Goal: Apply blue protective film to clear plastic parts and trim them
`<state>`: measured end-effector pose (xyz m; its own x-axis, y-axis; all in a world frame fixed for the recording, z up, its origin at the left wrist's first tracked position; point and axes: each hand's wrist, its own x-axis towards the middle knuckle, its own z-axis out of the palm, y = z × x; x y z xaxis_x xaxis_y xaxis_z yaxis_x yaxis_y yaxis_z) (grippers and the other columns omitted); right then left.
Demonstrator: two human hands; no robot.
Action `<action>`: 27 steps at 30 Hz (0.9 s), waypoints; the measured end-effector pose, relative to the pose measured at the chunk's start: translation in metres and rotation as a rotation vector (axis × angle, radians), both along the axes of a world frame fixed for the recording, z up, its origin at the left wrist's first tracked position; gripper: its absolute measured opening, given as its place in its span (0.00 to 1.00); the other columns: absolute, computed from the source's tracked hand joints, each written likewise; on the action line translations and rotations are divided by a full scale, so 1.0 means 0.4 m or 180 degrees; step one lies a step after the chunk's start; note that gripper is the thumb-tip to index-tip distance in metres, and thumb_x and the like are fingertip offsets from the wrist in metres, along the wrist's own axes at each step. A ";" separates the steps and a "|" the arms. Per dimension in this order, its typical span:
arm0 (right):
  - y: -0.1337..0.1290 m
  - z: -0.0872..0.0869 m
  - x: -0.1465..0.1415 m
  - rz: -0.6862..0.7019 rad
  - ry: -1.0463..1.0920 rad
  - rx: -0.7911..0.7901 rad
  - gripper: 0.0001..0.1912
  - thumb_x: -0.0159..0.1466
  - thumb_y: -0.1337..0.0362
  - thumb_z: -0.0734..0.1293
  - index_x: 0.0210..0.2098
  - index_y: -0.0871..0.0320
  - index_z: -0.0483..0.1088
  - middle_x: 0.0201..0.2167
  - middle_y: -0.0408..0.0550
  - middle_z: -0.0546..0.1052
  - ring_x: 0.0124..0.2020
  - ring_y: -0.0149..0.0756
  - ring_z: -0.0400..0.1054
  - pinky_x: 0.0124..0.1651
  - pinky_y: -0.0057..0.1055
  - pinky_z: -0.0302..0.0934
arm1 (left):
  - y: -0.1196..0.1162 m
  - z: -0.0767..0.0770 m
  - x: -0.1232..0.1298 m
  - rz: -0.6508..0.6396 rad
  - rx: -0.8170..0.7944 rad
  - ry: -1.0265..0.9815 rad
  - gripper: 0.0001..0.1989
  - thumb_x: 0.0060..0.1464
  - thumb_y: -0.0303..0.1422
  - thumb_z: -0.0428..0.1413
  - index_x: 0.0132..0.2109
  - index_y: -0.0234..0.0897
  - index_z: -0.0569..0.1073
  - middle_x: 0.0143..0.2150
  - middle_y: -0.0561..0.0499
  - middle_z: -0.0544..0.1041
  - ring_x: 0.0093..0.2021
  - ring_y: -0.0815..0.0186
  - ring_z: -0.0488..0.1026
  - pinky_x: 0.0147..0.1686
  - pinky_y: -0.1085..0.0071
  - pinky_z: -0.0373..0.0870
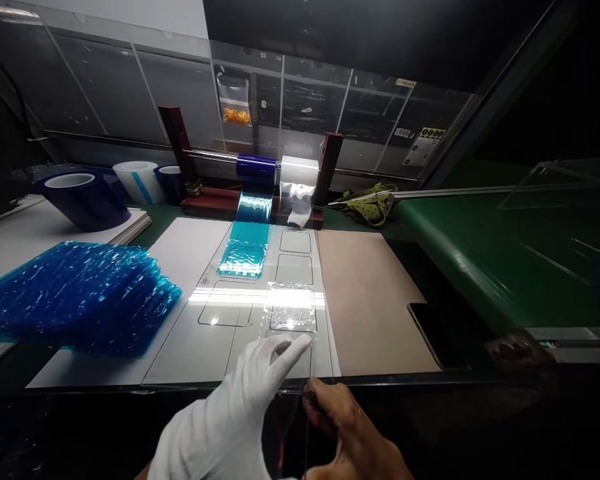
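Note:
My left hand [235,407], in a white glove, is over the table's near edge with thumb and fingers closed together. Bare, my right hand [353,430] is curled just beside it, lower and to the right. Between them a thin clear sheet [307,433] shows almost edge-on, pinched by both hands; its lower part is lost in the dark. Beyond the hands lies a glass plate [180,353] with rounded rectangles outlined on it. A piece of clear film [293,310] covers one outline. A blue film strip [245,250] runs from a blue roll [257,167] onto the plate.
A wooden stand [330,170] carries the blue roll and a clear film roll [300,170]. At left are a stack of blue film sheets [80,293] and a large blue roll [87,207]. Brown board [370,300] and a phone [435,333] lie right.

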<state>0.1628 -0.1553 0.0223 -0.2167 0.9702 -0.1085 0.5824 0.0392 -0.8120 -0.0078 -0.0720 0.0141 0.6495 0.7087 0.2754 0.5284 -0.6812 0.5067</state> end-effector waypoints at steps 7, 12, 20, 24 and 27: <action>-0.015 -0.020 0.012 -0.0056 0.0048 0.0189 0.38 0.42 0.24 0.60 0.25 0.55 0.56 0.23 0.41 0.62 0.26 0.30 0.54 0.26 0.26 0.55 | 0.005 0.020 0.020 0.0024 -0.0592 -0.0050 0.20 0.60 0.32 0.44 0.56 0.51 0.70 0.44 0.51 0.76 0.46 0.62 0.75 0.50 0.63 0.73; -0.017 -0.029 0.014 -0.0090 0.0295 0.0282 0.41 0.44 0.21 0.52 0.26 0.56 0.61 0.23 0.41 0.65 0.25 0.31 0.56 0.26 0.26 0.56 | -0.008 0.052 0.000 -0.0568 -0.0331 0.0029 0.43 0.45 0.44 0.60 0.67 0.50 0.52 0.54 0.46 0.70 0.53 0.53 0.70 0.55 0.57 0.68; -0.043 -0.049 0.106 -0.0958 -0.0185 0.1033 0.30 0.41 0.42 0.76 0.33 0.53 0.64 0.26 0.42 0.68 0.26 0.33 0.63 0.27 0.27 0.61 | -0.032 0.075 0.001 0.0159 -0.0331 0.0349 0.61 0.28 0.40 0.64 0.68 0.47 0.42 0.58 0.41 0.61 0.55 0.44 0.63 0.51 0.48 0.67; 0.083 -0.080 0.251 -0.1632 -0.1313 0.1146 0.20 0.58 0.44 0.66 0.33 0.54 0.61 0.24 0.43 0.68 0.25 0.34 0.65 0.29 0.29 0.60 | -0.036 0.076 -0.016 0.0274 -0.0311 0.0469 0.60 0.31 0.39 0.63 0.68 0.49 0.40 0.60 0.42 0.57 0.57 0.45 0.59 0.54 0.47 0.65; 0.167 -0.100 0.319 -0.1692 -0.1614 0.1130 0.16 0.64 0.50 0.60 0.36 0.57 0.67 0.34 0.53 0.73 0.36 0.43 0.70 0.36 0.35 0.62 | -0.054 0.077 -0.029 0.0502 -0.0180 0.0469 0.59 0.30 0.39 0.63 0.68 0.50 0.41 0.59 0.42 0.57 0.55 0.45 0.60 0.51 0.48 0.67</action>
<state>0.2903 -0.0886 -0.0179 0.2754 0.9246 0.2634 0.8890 -0.1406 -0.4358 -0.0195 -0.0938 0.0447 0.5597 0.8164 0.1425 0.6974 -0.5568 0.4512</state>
